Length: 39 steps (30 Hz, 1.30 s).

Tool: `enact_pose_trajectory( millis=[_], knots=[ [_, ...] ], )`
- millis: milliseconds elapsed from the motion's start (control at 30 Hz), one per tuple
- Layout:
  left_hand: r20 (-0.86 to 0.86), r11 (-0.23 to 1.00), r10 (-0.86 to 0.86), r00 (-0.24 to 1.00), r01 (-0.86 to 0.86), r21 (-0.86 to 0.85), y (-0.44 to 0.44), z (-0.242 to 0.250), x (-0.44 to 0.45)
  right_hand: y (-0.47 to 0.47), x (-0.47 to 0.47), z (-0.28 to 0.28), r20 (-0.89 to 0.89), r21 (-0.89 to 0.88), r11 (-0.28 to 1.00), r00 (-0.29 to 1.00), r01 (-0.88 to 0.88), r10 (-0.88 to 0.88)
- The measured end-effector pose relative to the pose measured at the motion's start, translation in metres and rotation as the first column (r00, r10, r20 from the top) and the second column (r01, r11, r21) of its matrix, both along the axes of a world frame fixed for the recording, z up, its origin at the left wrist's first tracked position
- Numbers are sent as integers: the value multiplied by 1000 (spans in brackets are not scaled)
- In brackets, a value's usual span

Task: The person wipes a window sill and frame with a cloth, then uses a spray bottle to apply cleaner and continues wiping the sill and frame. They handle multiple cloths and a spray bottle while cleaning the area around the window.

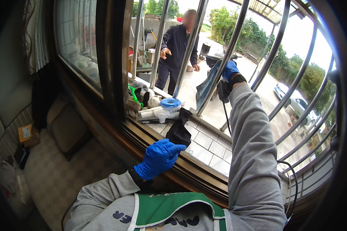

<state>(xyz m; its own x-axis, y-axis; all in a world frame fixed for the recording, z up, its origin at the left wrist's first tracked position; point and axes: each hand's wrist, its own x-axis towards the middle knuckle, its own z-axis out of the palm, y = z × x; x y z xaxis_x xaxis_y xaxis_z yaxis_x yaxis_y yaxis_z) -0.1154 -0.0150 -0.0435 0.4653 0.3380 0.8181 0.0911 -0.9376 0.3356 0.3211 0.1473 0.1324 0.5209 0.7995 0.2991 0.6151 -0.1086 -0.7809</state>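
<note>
My right hand [230, 70], in a blue glove, reaches up to the metal window bars and grips a blue-grey cloth [209, 83] that hangs against one bar. My left hand [160, 158], also in a blue glove, is held low over the sliding-window track [202, 170], its fingers curled; whether it holds anything is not clear. Just beyond its fingers a black cloth [179, 134] lies on the white-tiled sill [201, 145]. Beside the cloth are a round blue object [170, 102] and a rolled, plastic-wrapped bundle [154, 113].
Upright metal bars [188, 57] cross the window opening. Outside, a person [177, 49] in dark clothes stands behind them. A green plastic item [135, 95] lies at the sill's left end. Indoors at left are a cushioned seat [69, 127] and a cardboard box [28, 135].
</note>
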Motion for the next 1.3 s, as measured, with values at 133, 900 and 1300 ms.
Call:
enact_pose_trajectory(
  millis=[133, 900, 1300],
  knots=[
    [9, 1000, -24, 1000, 24, -14, 0, -2, 0, -13, -26, 9, -252, 166, 977, 952, -137, 176],
    [49, 1000, 10, 999, -10, 12, 2, -5, 2, 7, 7, 21, 784, -305, 908, 617, 288, 68],
    [65, 996, -27, 998, 33, -86, 0, -3, 3, -50, -40, 0, 566, 55, 994, 823, -94, 46]
  ],
)
